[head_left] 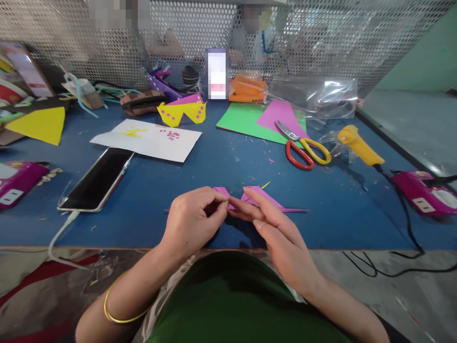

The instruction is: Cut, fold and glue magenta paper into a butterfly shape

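Observation:
A pink paper cutout (pixel 266 194) lies flat on the blue table near its front edge, with a narrow strip reaching out at each side. My left hand (pixel 194 214) is over its left part, thumb and forefinger pinched together; whatever is between them is too small to make out. Stretched out across the right part, the fingers of my right hand (pixel 276 224) rest on the paper and their tips meet the left fingertips. Much of the cutout's middle is hidden by both hands. A thin yellow scrap (pixel 266 185) shows just behind it.
Red-and-yellow-handled scissors (pixel 302 147) lie partly on green paper (pixel 243 121) and pink paper (pixel 278 116). A yellow glue gun (pixel 362 145) is at right. White paper (pixel 153 143) with small dots, a phone (pixel 98 181) and a yellow paper mask (pixel 183 113) are at left.

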The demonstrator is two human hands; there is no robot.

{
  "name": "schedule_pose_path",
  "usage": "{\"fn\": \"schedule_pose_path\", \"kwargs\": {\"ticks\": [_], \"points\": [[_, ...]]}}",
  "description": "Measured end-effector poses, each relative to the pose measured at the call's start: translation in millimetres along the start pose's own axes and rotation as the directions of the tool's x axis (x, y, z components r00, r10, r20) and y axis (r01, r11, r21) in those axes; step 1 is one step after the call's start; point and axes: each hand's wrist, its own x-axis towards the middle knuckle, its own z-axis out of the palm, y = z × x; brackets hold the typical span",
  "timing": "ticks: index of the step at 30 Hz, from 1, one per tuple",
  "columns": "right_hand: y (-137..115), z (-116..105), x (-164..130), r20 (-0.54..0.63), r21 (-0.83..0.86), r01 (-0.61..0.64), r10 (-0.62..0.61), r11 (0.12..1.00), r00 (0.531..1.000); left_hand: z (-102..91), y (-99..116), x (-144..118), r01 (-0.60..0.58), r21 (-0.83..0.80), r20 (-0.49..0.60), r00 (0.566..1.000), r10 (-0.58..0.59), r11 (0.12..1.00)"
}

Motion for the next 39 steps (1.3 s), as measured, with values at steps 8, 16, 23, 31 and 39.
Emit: {"fn": "schedule_pose_path", "kwargs": {"ticks": [8, 16, 23, 31, 39], "points": [[-5, 3, 3, -0.049, 0.062, 0.048, -0.045, 0.997, 0.998, -3.2, -1, 1, 0.062, 0.037, -0.104, 0.993, -0.058, 0.997], [-13, 2, 9, -0.203, 0.137, 0.018, 0.010, 0.990, 0.979, -4.3, -3, 2, 0.085, -0.044, -0.091, 0.992, -0.088, 0.995], [-13, 1, 11, -0.233, 0.170, -0.002, 0.042, 0.986, 0.972, -7.0, -3, 3, 0.089, -0.070, -0.088, 0.992, -0.095, 0.994], [-12, 2, 12, -0.234, 0.185, 0.018, 0.026, 0.983, 0.972, -15.9, 0, 7, 0.178, -0.191, -0.024, 0.982, -0.186, 0.965], [-13, 2, 12, -0.215, 0.211, 0.014, 0.032, 0.977, 0.976, -26.1, 7, 20, 0.116, -0.067, -0.054, 0.991, -0.120, 0.991]]}}
